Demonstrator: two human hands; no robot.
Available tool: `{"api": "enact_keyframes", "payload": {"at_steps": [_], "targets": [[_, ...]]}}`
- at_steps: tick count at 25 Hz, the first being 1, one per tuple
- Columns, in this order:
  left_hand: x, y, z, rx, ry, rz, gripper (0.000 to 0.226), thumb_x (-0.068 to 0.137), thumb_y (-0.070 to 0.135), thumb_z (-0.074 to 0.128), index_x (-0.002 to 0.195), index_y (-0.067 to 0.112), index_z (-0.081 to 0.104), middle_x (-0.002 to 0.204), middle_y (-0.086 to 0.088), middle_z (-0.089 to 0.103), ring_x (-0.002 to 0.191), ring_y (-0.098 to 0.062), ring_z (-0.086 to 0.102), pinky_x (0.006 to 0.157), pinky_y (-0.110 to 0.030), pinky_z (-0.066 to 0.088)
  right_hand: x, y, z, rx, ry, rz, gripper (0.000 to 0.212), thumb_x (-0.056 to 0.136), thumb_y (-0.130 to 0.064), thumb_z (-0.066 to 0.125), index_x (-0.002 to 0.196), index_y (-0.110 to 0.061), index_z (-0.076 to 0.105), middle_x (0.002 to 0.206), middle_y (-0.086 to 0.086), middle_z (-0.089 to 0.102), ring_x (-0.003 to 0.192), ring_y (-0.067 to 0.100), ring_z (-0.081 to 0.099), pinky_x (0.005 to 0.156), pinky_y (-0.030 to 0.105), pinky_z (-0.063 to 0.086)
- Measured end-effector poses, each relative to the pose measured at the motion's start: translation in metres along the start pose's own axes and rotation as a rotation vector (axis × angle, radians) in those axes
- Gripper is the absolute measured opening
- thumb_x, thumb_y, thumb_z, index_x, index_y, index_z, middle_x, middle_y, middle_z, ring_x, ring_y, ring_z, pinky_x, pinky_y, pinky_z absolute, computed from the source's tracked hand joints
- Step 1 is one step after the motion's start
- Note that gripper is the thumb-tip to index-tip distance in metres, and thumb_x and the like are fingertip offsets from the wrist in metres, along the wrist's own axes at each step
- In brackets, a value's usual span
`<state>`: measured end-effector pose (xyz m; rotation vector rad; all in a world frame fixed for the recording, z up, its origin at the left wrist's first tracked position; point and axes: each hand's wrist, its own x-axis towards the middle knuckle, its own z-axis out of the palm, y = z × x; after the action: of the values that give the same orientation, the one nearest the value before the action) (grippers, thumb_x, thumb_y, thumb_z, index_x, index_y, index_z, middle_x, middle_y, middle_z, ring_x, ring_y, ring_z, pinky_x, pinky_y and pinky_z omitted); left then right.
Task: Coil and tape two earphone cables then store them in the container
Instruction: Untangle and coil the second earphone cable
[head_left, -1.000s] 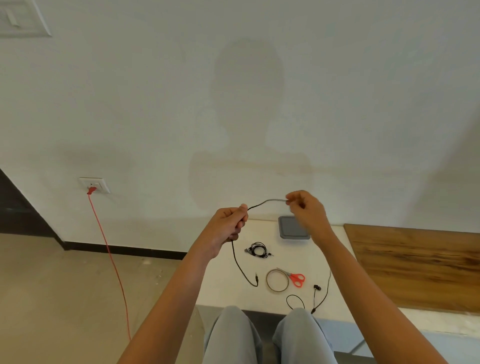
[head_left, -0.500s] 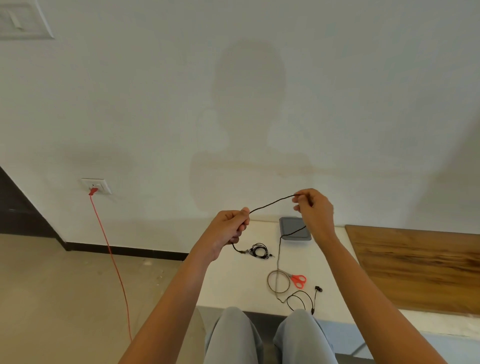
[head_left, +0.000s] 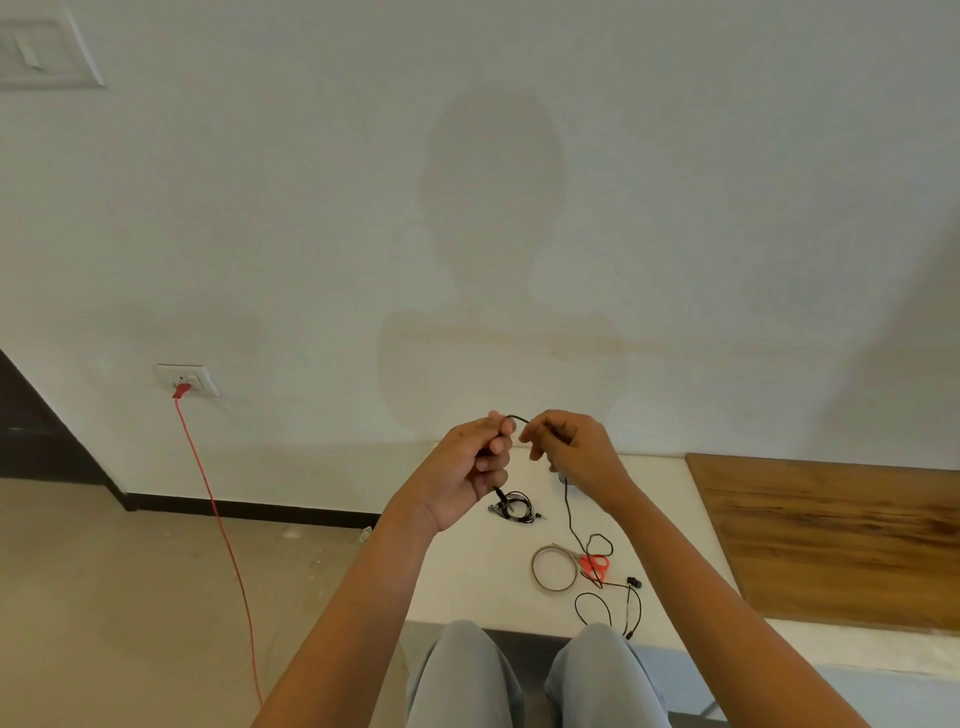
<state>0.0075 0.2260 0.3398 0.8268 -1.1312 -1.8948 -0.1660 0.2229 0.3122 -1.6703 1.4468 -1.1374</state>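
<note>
White wall ahead, pale counter (head_left: 467, 577) below, and both hands are raised close together above it. Left hand (head_left: 470, 467) is curled round the black earphone cable (head_left: 570, 519), while the right hand (head_left: 574, 452) pinches it just beside. A short arc of cable bridges the two! The rest trails down onto the counter, looping past the red scissors (head_left: 595, 565) and tape roll (head_left: 555, 567). Second earphone (head_left: 514, 506) lies coiled nearby.
</note>
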Motion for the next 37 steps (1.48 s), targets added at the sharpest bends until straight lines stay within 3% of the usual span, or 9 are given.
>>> {"api": "enact_keyframes", "payload": {"at_steps": [6, 11, 15, 18, 21, 26, 29, 35, 37], "targets": [[0.005, 0.002, 0.000, -0.284, 0.137, 0.208, 0.021, 0.102, 0.016, 0.040, 0.100, 0.013, 0.060, 0.088, 0.003, 0.073, 0.078, -0.008, 0.068, 0.054, -0.015, 0.048, -0.025, 0.011, 0.029, -0.001, -0.213, 0.062, 0.032, 0.099, -0.025, 0.045, 0.077, -0.028, 0.068, 0.060, -0.007, 0.061, 0.059, 0.007, 0.052, 0.058, 0.023, 0.044], [0.009, 0.001, -0.006, -0.339, 0.200, 0.280, 0.025, 0.100, 0.025, 0.043, 0.093, 0.009, 0.062, 0.086, -0.005, 0.075, 0.085, -0.017, 0.073, 0.070, -0.023, 0.059, -0.043, 0.011, 0.044, -0.071, -0.246, 0.063, 0.030, 0.101, -0.027, 0.042, 0.085, -0.026, 0.068, 0.064, -0.008, 0.058, 0.060, 0.005, 0.052, 0.060, 0.018, 0.043], [0.017, -0.008, -0.013, -0.160, 0.178, 0.341, 0.024, 0.097, 0.022, 0.046, 0.096, 0.008, 0.065, 0.094, -0.009, 0.075, 0.097, -0.022, 0.071, 0.092, -0.038, 0.055, -0.054, 0.004, 0.049, -0.169, -0.267, 0.019, 0.027, 0.100, -0.024, 0.043, 0.087, -0.023, 0.068, 0.063, -0.014, 0.058, 0.058, 0.003, 0.053, 0.064, 0.013, 0.042], [0.018, -0.013, -0.021, 0.167, 0.168, 0.330, 0.019, 0.098, 0.019, 0.049, 0.101, 0.010, 0.065, 0.101, -0.007, 0.074, 0.104, -0.017, 0.068, 0.096, -0.034, 0.051, -0.057, -0.007, 0.043, -0.149, -0.189, -0.032, 0.024, 0.099, -0.022, 0.048, 0.084, -0.021, 0.067, 0.061, -0.024, 0.059, 0.056, 0.005, 0.053, 0.060, 0.015, 0.043], [0.015, -0.016, -0.026, 0.403, 0.136, 0.282, 0.025, 0.099, 0.020, 0.048, 0.105, 0.003, 0.066, 0.103, -0.012, 0.073, 0.096, -0.021, 0.071, 0.088, -0.032, 0.052, -0.053, -0.019, 0.035, -0.155, -0.155, -0.112, 0.024, 0.097, -0.025, 0.050, 0.080, -0.022, 0.067, 0.069, -0.008, 0.066, 0.059, 0.019, 0.055, 0.061, 0.029, 0.047], [0.002, -0.020, -0.023, 0.537, 0.031, 0.143, 0.036, 0.101, 0.026, 0.044, 0.098, 0.000, 0.069, 0.089, -0.010, 0.074, 0.084, -0.023, 0.072, 0.080, -0.036, 0.047, -0.037, -0.033, 0.016, -0.028, -0.025, -0.152, 0.024, 0.096, -0.015, 0.051, 0.076, -0.022, 0.062, 0.064, -0.005, 0.061, 0.054, 0.019, 0.049, 0.051, 0.026, 0.042], [-0.001, -0.017, -0.016, 0.470, -0.016, 0.046, 0.039, 0.102, 0.027, 0.039, 0.091, 0.005, 0.070, 0.087, -0.008, 0.074, 0.079, -0.021, 0.071, 0.090, -0.042, 0.053, -0.026, -0.037, 0.009, -0.035, 0.070, -0.113, 0.024, 0.095, -0.013, 0.054, 0.076, -0.026, 0.062, 0.070, -0.003, 0.066, 0.055, 0.013, 0.050, 0.053, 0.016, 0.041], [-0.008, -0.010, -0.012, 0.324, -0.133, -0.012, 0.025, 0.102, 0.011, 0.041, 0.099, 0.006, 0.066, 0.087, -0.005, 0.069, 0.073, -0.011, 0.061, 0.096, -0.060, 0.047, -0.012, -0.030, -0.002, -0.009, 0.107, -0.072, 0.026, 0.093, -0.012, 0.056, 0.075, -0.028, 0.065, 0.073, -0.008, 0.067, 0.063, 0.011, 0.055, 0.062, 0.024, 0.046], [-0.010, -0.009, -0.011, 0.275, -0.153, 0.003, 0.026, 0.101, 0.013, 0.042, 0.095, 0.006, 0.066, 0.082, -0.005, 0.068, 0.066, -0.009, 0.058, 0.094, -0.062, 0.047, -0.010, -0.031, -0.004, 0.058, 0.102, -0.044, 0.021, 0.092, -0.014, 0.059, 0.078, -0.025, 0.068, 0.075, -0.011, 0.068, 0.066, 0.003, 0.059, 0.066, 0.018, 0.049]]}}
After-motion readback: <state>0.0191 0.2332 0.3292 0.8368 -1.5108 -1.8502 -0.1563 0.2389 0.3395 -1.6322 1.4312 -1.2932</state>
